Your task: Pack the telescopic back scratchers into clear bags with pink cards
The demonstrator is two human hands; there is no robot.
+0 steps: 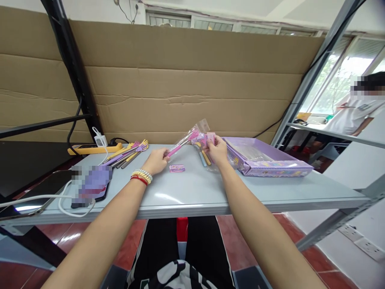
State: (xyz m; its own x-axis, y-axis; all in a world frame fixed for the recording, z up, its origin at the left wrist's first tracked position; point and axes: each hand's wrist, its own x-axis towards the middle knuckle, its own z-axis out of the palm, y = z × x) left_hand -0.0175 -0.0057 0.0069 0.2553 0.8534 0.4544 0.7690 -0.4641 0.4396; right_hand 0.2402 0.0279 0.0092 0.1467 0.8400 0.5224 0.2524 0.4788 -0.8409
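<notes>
Holding the pink pen [177, 149] by its lower end, my left hand [155, 161] is closed on the shaft; the pen slants over the grey desk [192, 192], its head inside a clear plastic sleeve [204, 125]. My right hand [218, 151] is clamped on a small pink packet [211, 138] beside that head; whether it also pinches the sleeve, I cannot tell. The open purple box [278, 167], at right, contains clear plastic wrapping [255, 151]. One pink-and-purple strip [177, 168] lies outside the box, near my left hand.
</notes>
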